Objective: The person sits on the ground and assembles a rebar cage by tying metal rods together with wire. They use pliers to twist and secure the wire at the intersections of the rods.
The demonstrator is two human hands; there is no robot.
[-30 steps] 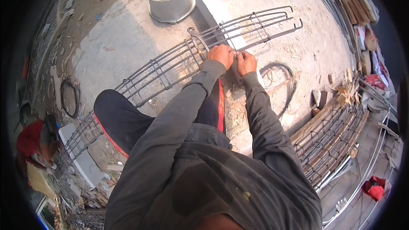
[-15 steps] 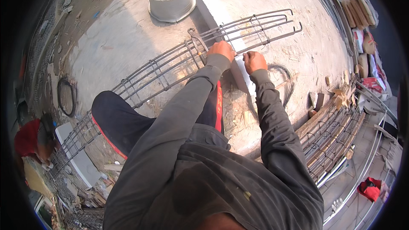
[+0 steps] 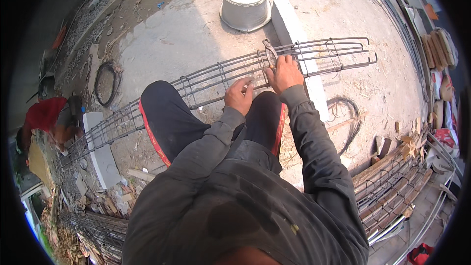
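Note:
A long rebar cage (image 3: 223, 71) runs diagonally in front of me, its far right end resting across a pale block (image 3: 293, 24). Rusty pincers (image 3: 268, 50) lean on the cage bars, jaws pointing away from me. My right hand (image 3: 287, 74) is closed at the lower end of their handles. Just left of it, above the near bars, my left hand (image 3: 238, 96) has its fingers pinched together; whatever they hold is too small to make out. Both knees are bent close to the cage's near side.
An upturned whitish bucket (image 3: 245, 5) stands beyond the cage. Wire coils lie at right (image 3: 351, 122) and left (image 3: 105, 83). More bars and timber (image 3: 387, 186) are stacked at lower right. Another person in red (image 3: 46, 115) bends over the cage's far left end, near a second pale block (image 3: 100, 154).
My left hand has drawn back left and nearer me. My right hand has moved from the cage's near edge to the pincers. The view has shifted left.

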